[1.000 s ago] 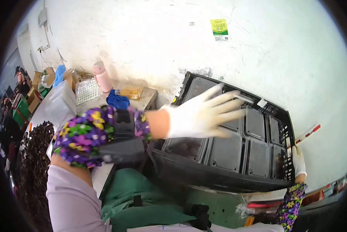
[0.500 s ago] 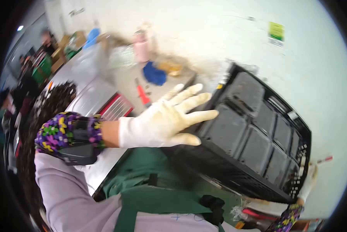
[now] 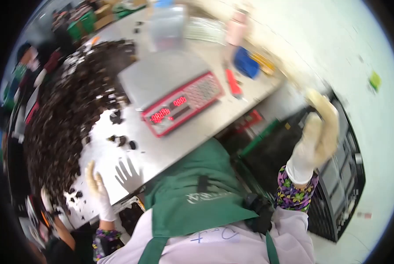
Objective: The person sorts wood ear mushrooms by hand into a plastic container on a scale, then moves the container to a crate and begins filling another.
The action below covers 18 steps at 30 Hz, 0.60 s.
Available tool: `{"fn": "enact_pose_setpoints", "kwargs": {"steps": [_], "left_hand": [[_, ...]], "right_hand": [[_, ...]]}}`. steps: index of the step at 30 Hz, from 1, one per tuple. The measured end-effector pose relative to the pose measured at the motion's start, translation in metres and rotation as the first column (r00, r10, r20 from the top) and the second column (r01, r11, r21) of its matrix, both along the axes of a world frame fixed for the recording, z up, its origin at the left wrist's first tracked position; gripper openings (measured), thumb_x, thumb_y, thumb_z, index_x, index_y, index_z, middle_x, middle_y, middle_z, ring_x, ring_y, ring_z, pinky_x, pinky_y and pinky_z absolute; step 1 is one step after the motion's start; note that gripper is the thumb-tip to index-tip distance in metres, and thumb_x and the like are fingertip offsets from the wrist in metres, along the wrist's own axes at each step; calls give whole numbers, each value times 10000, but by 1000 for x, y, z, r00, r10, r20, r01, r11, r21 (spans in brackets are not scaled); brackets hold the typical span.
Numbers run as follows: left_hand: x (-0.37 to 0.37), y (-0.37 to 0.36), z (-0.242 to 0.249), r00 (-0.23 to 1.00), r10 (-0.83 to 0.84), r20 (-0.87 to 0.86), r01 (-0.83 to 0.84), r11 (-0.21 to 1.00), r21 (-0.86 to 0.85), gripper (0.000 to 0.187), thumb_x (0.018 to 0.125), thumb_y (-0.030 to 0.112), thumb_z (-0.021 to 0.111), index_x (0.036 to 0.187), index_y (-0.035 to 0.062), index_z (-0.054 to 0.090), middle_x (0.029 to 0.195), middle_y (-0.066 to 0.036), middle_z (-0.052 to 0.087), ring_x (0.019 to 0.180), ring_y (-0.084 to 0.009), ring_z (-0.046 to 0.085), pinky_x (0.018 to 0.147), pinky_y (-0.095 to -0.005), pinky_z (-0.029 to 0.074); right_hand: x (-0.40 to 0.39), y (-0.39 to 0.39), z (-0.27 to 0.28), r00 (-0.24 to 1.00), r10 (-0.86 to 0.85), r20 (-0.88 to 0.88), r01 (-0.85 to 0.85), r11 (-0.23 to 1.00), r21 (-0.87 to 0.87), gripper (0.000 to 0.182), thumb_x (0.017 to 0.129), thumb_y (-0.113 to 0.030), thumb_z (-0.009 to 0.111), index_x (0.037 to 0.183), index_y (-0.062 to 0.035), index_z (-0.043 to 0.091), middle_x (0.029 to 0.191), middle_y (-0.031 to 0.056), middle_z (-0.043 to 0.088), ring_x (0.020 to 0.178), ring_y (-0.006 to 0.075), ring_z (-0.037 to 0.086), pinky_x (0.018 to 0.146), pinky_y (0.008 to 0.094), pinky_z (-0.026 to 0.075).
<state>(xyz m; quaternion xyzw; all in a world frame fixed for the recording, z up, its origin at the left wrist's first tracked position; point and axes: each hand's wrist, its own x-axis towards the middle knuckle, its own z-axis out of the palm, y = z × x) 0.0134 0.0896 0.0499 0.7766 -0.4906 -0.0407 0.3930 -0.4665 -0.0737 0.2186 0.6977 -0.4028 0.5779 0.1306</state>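
Note:
My left hand (image 3: 98, 189), in a white glove, is raised over the bright metal table (image 3: 155, 154), fingers stretched out and empty. Its spread-fingered shadow falls on the tabletop. Beyond it spreads a large pile of small dark brown pieces (image 3: 56, 127), with a few strays nearby. A digital scale (image 3: 166, 77) with a red front panel and lit red digits stands on the table, its pan bare. My right hand (image 3: 317, 132), also gloved and somewhat blurred, is held up at the right, fingers apart and holding nothing. Behind it is a black crate (image 3: 333, 211) with flat dark grey packs.
A red-handled tool (image 3: 233, 83), a blue cloth (image 3: 246, 63) and a pink bottle (image 3: 236, 28) are at the table's far right. A clear plastic container (image 3: 168, 28) stands behind the scale. Another person's gloved hand (image 3: 46, 200) is at the lower left.
The view has swung left toward the table and scale. My left hand has gone from in front of the crate to the table's near side; my right hand has come up before the crate.

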Motion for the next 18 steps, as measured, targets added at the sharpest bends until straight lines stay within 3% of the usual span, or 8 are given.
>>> {"fn": "enact_pose_setpoints", "kwargs": {"steps": [2, 4, 7, 9, 11, 13, 14, 18], "left_hand": [[18, 23, -45, 991, 102, 87, -97, 993, -64, 406, 1054, 194, 503, 1428, 38, 522, 1450, -167, 534, 1408, -296, 428, 1197, -418, 275], [12, 29, -75, 976, 204, 73, -201, 979, -47, 410, 1032, 180, 527, 1418, 41, 531, 1463, -200, 495, 1421, -339, 398, 1190, -449, 283], [-2, 21, -85, 970, 242, 36, -243, 970, 16, 434, 978, 128, 580, 1401, 36, 541, 1460, -236, 465, 1397, -424, 392, 1175, -486, 296], [-5, 15, -88, 964, 256, 75, -260, 964, 53, 476, 913, 75, 604, 1383, 25, 548, 1448, -249, 468, 1379, -452, 401, 1162, -504, 311], [-12, 9, -76, 954, 267, 138, -285, 950, 132, 501, 888, 131, 648, 1377, 66, 564, 1437, -220, 491, 1377, -440, 414, 1147, -510, 337], [-16, 5, -71, 940, 284, 192, -318, 931, 179, 495, 890, 180, 654, 1372, 98, 578, 1432, -191, 510, 1374, -437, 424, 1134, -514, 356], [-15, 5, -74, 933, 287, 217, -328, 927, 184, 497, 887, 204, 664, 1369, 112, 585, 1429, -180, 515, 1372, -441, 424, 1129, -518, 362], [-15, 6, -75, 920, 298, 255, -352, 913, 204, 520, 872, 283, 697, 1363, 139, 598, 1439, -168, 505, 1359, -441, 432, 1109, -528, 364]], "right_hand": [[59, -62, 2, 978, 202, 53, -209, 964, 165, 209, 928, -3, 576, 1089, -3, 710, 1067, 128, 721, 1003, 263, 657, 920, 355, 480], [111, -120, -1, 949, 294, 117, -317, 878, 358, 162, 929, -53, 621, 1051, -51, 728, 1017, 107, 733, 970, 258, 667, 896, 347, 493], [171, -230, -34, 881, 456, -122, -394, 853, 341, 164, 948, -165, 626, 1024, -65, 732, 976, 120, 739, 915, 297, 698, 811, 393, 527], [200, -294, -56, 850, 423, -312, -305, 880, 363, 200, 962, -220, 606, 1000, -70, 733, 987, 131, 728, 954, 315, 683, 845, 417, 521], [221, -334, -60, 817, 323, -477, -148, 918, 368, 221, 973, -234, 579, 1041, -83, 725, 1033, 142, 713, 1006, 330, 661, 885, 449, 505], [225, -415, -81, 735, 349, -581, -182, 927, 327, 253, 972, -219, 572, 1163, -105, 691, 1120, 160, 692, 1062, 350, 635, 936, 470, 487], [231, -443, -91, 743, 231, -629, -176, 973, 149, 324, 974, -217, 569, 1275, -116, 635, 1163, 175, 675, 1082, 376, 622, 962, 474, 481], [245, -522, -101, 719, 238, -653, -126, 969, 214, 340, 985, -225, 568, 1298, -102, 623, 1222, 189, 665, 1143, 383, 609, 989, 444, 479]]}}
